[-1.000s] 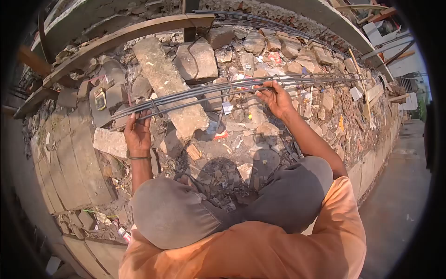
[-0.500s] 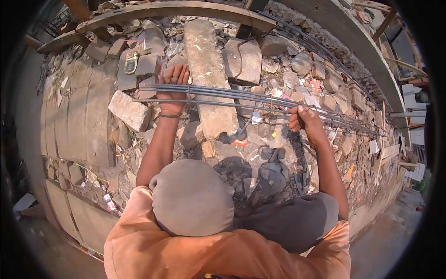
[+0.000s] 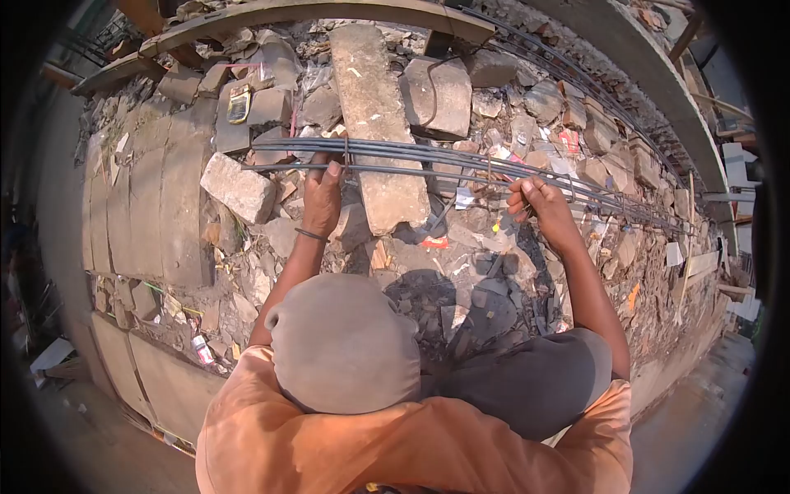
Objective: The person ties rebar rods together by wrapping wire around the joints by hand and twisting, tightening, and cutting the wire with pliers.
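Observation:
A bundle of long thin steel rebar rods (image 3: 387, 151) runs across the view, with a thin tie or hoop around it near each hand. My left hand (image 3: 322, 198) is closed around the nearest rod from below, its thumb in front and its fingers partly hidden behind the steel. My right hand (image 3: 543, 214) is closed in a pinch at the near side of the bundle, further right. Whatever sits between those fingertips is too small to tell. Under the rods lies a long concrete slab (image 3: 383, 202).
Broken bricks, rubble and litter cover the ground, including a pale block (image 3: 239, 188) left of my left hand. A wooden beam (image 3: 329, 12) crosses the far side. Flat slabs (image 3: 140, 214) lie at left, and a concrete ledge (image 3: 634, 74) runs along the upper right.
My left hand has drawn back from under the bundle, with fingers stretched out, and now closes around the nearest rod. The right hand stays pinched at nearly the same spot. The view has shifted slightly.

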`<move>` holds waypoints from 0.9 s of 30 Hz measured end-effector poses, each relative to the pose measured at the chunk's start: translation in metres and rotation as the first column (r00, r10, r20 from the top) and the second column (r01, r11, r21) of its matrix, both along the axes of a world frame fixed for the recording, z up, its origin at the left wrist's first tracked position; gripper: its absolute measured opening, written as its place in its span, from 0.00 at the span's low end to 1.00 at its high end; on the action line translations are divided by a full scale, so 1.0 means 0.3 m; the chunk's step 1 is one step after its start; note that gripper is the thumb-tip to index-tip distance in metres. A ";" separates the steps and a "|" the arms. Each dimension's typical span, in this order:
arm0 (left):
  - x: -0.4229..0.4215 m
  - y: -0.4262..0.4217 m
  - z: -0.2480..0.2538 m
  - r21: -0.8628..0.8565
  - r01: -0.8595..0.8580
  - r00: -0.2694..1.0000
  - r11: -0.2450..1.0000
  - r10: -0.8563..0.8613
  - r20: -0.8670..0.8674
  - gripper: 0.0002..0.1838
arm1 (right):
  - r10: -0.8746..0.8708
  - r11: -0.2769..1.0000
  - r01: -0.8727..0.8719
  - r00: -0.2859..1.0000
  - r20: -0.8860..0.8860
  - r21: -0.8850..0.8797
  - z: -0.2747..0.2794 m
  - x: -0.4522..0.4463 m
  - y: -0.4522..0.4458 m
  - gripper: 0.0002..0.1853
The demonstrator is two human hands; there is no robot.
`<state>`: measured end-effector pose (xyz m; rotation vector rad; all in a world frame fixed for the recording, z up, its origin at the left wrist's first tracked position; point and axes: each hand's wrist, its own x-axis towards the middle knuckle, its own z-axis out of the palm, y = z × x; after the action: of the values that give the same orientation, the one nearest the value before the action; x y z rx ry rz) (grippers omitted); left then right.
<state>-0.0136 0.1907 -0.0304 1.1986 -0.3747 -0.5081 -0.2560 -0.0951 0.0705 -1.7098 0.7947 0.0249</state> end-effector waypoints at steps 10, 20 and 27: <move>0.112 -0.019 0.011 -0.154 -0.327 0.847 0.932 0.217 -0.485 0.21 | 0.285 0.869 -0.358 0.926 -0.247 -0.341 0.067 0.064 -0.088 0.18; 0.121 0.034 0.032 0.011 -0.236 0.796 0.972 0.200 -0.572 0.19 | 0.386 0.672 -0.404 0.906 -0.172 -0.621 0.064 0.173 -0.080 0.14; 0.140 0.023 0.000 -0.053 -0.354 0.758 0.934 0.253 -0.601 0.13 | 0.574 0.379 -0.556 0.768 -0.283 -0.740 0.027 0.325 0.036 0.14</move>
<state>0.0284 0.1975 -0.0302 0.8590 0.3117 -0.5220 -0.1586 -0.0844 0.0785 -2.8069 0.0913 0.1445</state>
